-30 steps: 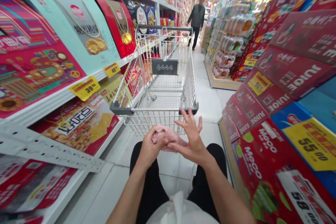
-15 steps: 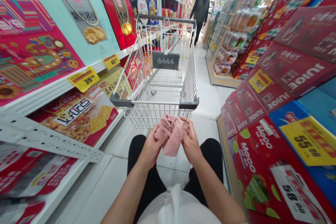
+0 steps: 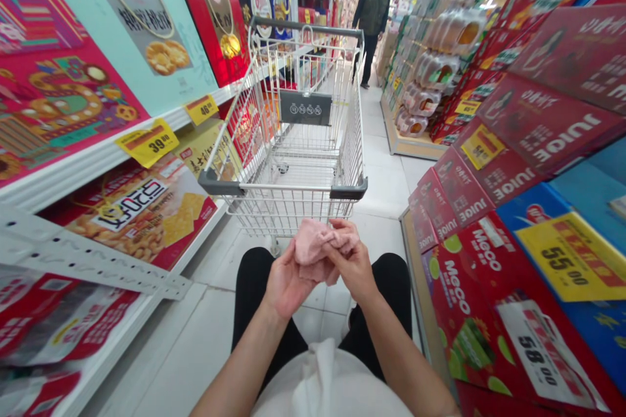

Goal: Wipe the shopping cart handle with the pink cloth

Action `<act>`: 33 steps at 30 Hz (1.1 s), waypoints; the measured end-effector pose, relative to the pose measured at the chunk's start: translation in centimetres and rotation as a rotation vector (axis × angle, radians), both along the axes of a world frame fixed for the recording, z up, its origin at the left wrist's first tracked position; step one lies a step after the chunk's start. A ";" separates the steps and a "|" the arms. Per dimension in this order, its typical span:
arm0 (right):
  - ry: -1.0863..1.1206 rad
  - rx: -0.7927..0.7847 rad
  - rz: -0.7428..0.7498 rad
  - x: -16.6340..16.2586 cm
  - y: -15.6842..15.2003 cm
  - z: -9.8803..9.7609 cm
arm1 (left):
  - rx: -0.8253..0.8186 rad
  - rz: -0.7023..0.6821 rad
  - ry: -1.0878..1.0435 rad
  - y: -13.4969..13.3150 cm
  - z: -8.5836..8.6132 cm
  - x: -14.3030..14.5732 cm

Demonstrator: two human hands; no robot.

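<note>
A crumpled pink cloth (image 3: 313,251) is between my two hands, low in front of the cart and above my knees. My left hand (image 3: 288,283) is turned palm up beneath its left side and holds it; the fingers are mostly hidden behind the fabric. With thumb and fingers, my right hand (image 3: 353,260) pinches the cloth's right side. Just beyond the hands stands a wire shopping cart (image 3: 288,199), its basket bare wire with a dark grey sign plate (image 3: 306,108) inside.
Shelves with snack gift boxes (image 3: 137,215) and yellow price tags run along the left. Red drink cartons (image 3: 469,267) are stacked close on the right. Farther up the aisle, a person (image 3: 372,19) in a vest stands beyond the cart, near packed goods (image 3: 433,71) on a low platform.
The cloth has gone from hanging between both hands to being bunched. My left palm has turned upward under it, and my right hand has folded over it. The person is slightly nearer.
</note>
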State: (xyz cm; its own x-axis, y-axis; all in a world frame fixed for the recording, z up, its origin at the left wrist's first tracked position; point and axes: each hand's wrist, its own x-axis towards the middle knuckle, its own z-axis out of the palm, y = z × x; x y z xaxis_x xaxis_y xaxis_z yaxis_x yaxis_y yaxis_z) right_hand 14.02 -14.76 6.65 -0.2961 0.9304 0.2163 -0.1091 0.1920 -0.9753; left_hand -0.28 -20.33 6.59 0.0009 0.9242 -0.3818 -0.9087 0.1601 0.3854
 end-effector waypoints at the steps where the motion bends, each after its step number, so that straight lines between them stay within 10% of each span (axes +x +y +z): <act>1: -0.029 0.065 -0.031 0.3 0.1 0.0 | 0.009 -0.051 -0.032 -0.1 -0.2 0.2; 14: -0.124 0.569 -0.135 4.6 -0.1 -0.1 | -0.003 0.010 -0.032 -0.2 0.1 -0.1; 21: -0.267 0.346 0.149 5.7 -0.1 -1.4 | 0.007 0.237 0.111 -0.4 1.2 0.3; 33: -0.141 -0.065 -0.063 3.7 -0.7 -1.1 | 0.015 0.210 0.466 -1.8 -0.4 1.0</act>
